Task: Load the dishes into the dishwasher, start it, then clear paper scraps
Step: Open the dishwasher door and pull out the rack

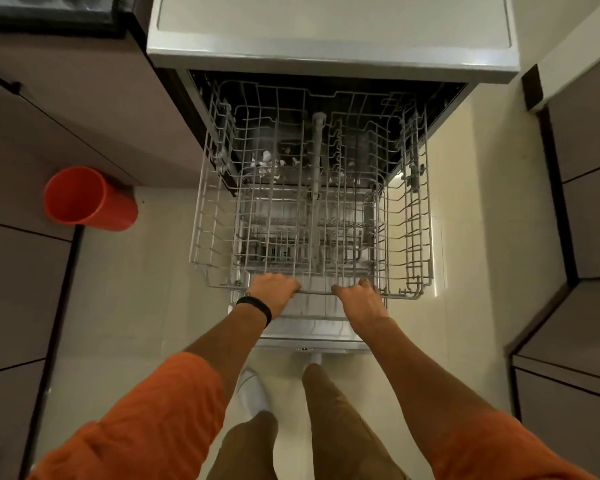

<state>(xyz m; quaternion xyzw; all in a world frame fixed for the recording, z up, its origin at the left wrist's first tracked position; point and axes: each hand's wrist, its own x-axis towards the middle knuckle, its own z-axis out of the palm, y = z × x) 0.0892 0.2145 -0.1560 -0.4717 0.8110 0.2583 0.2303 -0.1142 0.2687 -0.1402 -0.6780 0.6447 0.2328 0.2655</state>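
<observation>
The dishwasher (333,36) stands open in front of me, its door (309,337) folded down to the floor. Its grey wire upper rack (205,216) is pulled well out over the door and holds no dishes. My left hand (272,289) grips the rack's front rail (317,292) left of centre, fingers curled over the bar. My right hand (359,296) grips the same rail right of centre. Below the rack, the lower basket shows through the wires. White paper scraps (265,164) lie deep inside the machine at the left.
An orange bin (84,199) stands on the pale tiled floor left of the dishwasher, against brown cabinets (49,109). More brown cabinets (582,202) line the right side. My feet are close to the door's front edge.
</observation>
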